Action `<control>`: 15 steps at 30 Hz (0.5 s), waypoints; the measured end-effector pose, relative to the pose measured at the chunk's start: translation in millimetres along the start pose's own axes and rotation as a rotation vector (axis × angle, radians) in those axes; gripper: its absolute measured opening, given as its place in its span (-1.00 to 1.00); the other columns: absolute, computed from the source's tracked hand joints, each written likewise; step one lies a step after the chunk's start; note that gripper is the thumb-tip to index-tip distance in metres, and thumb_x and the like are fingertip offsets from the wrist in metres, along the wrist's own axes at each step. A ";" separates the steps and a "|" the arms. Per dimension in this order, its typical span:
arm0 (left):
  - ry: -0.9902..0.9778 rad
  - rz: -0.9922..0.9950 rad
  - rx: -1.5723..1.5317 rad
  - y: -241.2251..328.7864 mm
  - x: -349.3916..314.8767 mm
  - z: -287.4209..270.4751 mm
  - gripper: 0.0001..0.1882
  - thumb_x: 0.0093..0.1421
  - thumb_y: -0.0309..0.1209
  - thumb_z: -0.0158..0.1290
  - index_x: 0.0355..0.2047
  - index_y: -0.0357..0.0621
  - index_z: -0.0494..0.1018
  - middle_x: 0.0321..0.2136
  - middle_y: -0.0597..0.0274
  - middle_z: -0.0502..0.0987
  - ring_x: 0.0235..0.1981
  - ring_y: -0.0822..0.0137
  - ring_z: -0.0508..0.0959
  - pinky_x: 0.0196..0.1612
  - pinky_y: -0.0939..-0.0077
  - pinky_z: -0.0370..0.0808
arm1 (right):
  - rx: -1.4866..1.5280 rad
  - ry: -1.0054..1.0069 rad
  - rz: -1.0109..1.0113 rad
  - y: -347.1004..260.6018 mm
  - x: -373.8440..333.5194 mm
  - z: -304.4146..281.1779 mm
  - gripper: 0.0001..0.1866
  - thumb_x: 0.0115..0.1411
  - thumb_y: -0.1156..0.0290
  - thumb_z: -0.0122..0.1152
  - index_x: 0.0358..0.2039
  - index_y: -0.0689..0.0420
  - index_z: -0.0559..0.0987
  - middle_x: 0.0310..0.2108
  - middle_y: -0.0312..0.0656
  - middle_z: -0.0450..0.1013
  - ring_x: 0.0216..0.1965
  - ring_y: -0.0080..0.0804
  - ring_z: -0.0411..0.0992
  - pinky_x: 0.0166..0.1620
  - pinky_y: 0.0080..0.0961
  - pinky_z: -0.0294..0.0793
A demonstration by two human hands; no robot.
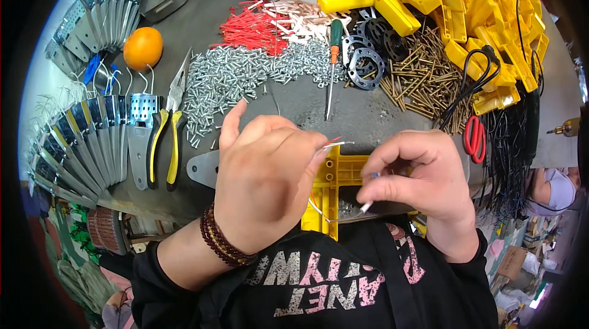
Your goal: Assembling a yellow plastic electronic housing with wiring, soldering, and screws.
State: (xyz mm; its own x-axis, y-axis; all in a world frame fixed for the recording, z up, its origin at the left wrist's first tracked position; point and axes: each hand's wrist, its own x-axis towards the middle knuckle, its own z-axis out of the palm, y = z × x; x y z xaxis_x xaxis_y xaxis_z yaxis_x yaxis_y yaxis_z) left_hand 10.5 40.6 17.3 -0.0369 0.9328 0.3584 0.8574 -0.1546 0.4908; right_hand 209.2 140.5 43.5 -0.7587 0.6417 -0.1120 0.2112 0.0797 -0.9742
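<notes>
"Red + white wires, where exactly?"

"At the fingertips of L hand. Grip: thumb + index look pressed tog. on them, ends poking out to the right. Back of hand faces cam, so most of the finger contact is hidden."

"R hand?"

"Pinching a small white tube, thumb vs. index. Tube sticks out past the tips, twd the body. Blue bit shows btwn the fingers too; can't tell what it is."

"Main relation?"

"Tube sits right of the wire ends + nearer the body, apart, no contact. Wire ends' long axis runs approx. L–R, aimed twd R hand, which is the nearer hand to the free tips. Tube is slanted, visible end down-left, so not in line w/ the wires."

"Edges, room?"

"Gap btwn the hands is open. Yellow part lies underneath, partly behind L hand, near counter edge; looks to overhang it. Beyond the hands: screwdriver, tip twd body, w/ bare surface beside it. Screws piled past L hand, pliers to its left. Red handles just right of R hand, so less room that side."
</notes>
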 end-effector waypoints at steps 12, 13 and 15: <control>0.160 0.117 0.055 -10.3 -6.8 15.5 -0.81 0.11 -0.39 0.08 -0.25 -0.05 0.56 -0.49 0.40 0.47 -0.27 0.33 0.51 0.22 -0.22 0.08 | -0.035 0.062 0.048 1.3 15.6 16.8 -0.84 0.24 0.47 0.19 -0.25 0.30 0.57 -0.50 -0.26 0.52 -0.47 -0.70 0.45 -0.41 -0.65 0.43; 0.157 0.132 0.066 -11.2 -6.8 15.7 -0.78 0.09 -0.39 0.08 -0.23 -0.05 0.57 -0.49 0.41 0.47 -0.27 0.34 0.50 0.22 -0.22 0.08 | -0.024 0.076 0.020 2.3 15.0 16.9 -0.85 0.24 0.47 0.19 -0.26 0.31 0.57 -0.50 -0.28 0.52 -0.47 -0.73 0.43 -0.41 -0.67 0.42; 0.157 0.145 0.075 -12.0 -6.6 16.2 -0.76 0.08 -0.38 0.07 -0.22 -0.04 0.58 -0.49 0.42 0.47 -0.27 0.35 0.50 0.21 -0.23 0.08 | -0.016 0.088 -0.007 1.7 14.8 17.3 -0.85 0.24 0.48 0.18 -0.27 0.32 0.56 -0.50 -0.30 0.51 -0.47 -0.76 0.41 -0.40 -0.69 0.41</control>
State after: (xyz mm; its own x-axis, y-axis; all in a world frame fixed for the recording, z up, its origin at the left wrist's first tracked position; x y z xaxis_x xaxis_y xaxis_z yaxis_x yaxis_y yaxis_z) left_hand 8.7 41.5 -3.9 0.0146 0.8395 0.5431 0.8950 -0.2532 0.3673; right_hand 187.6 136.9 36.8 -0.7034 0.7055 -0.0871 0.2167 0.0961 -0.9715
